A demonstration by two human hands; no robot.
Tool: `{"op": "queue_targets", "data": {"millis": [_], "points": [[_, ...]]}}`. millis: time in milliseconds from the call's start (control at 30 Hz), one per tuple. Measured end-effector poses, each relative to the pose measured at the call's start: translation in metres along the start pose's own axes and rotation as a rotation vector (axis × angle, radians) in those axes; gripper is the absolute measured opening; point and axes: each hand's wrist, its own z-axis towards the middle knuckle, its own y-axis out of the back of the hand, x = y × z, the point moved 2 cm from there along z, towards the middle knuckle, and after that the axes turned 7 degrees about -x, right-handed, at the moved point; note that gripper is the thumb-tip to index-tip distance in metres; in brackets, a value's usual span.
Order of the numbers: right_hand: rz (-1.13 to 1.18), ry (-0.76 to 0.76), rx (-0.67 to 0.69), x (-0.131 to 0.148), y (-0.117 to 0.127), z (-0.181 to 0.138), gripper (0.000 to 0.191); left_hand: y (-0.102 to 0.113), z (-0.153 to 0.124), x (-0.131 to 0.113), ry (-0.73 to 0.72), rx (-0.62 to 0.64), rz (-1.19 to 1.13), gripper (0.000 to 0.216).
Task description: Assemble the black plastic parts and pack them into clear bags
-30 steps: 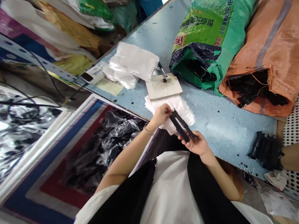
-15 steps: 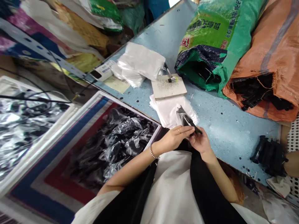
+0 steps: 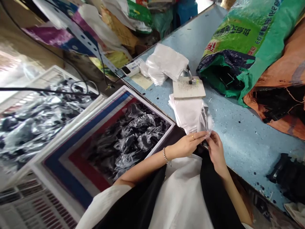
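Pinching a slim black part (image 3: 204, 117) in glossy film (image 3: 202, 125), left hand (image 3: 190, 143) joins right (image 3: 216, 149).

The black part (image 3: 204, 115), bare a second ago, now shows through a clear bag (image 3: 202, 126).

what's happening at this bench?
A person's left hand and right hand are together at the near end of a clear plastic bag with a black part inside. They're at the table edge, in front of a stack of flat bags with a board on its far end. The bin on the left holds bagged black pieces; an open orange sack lies on the right.
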Motion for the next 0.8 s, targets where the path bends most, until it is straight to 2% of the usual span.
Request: {"op": "queue_targets", "data": {"millis": [67,100,167,233,300,400,467,533,567,667,733,800], "points": [[-0.162,0.100,0.031,0.001,-0.002,-0.008,0.039,0.002,-0.001,-0.006,-0.027,-0.011,0.002,0.063],[-0.207,0.110,0.092,0.002,-0.003,-0.013,0.044,0.005,-0.002,-0.010,-0.029,-0.030,0.019,0.060],[-0.200,0.065,0.299,0.006,-0.007,-0.024,0.054,0.019,-0.006,-0.017,0.002,-0.091,0.051,0.051],[-0.115,-0.014,0.524,0.014,-0.011,-0.032,0.064,0.043,-0.014,-0.023,0.098,-0.150,0.047,0.040],[-0.061,-0.077,0.621,0.021,-0.013,-0.035,0.061,0.075,-0.029,-0.022,0.279,-0.164,0.035,0.031],[-0.092,-0.115,0.492,0.022,-0.009,-0.025,0.041,0.126,-0.069,0.007,0.644,-0.136,0.135,0.024],[-0.118,-0.119,0.378,0.017,-0.004,-0.017,0.034,0.155,-0.105,0.046,0.953,-0.112,0.299,0.023],[-0.129,-0.134,0.323,0.010,0.002,-0.012,0.034,0.181,-0.141,0.089,1.288,-0.122,0.475,0.024],[-0.130,-0.146,0.311,0.006,0.004,-0.010,0.035,0.192,-0.154,0.109,1.378,-0.144,0.533,0.028],[-0.129,-0.170,0.303,-0.003,0.009,-0.010,0.036,0.209,-0.174,0.154,1.493,-0.218,0.609,0.047],[-0.124,-0.177,0.303,-0.005,0.011,-0.012,0.037,0.207,-0.173,0.171,1.517,-0.239,0.605,0.053],[-0.118,-0.188,0.292,-0.007,0.014,-0.014,0.038,0.193,-0.164,0.179,1.512,-0.236,0.575,0.049]]}}
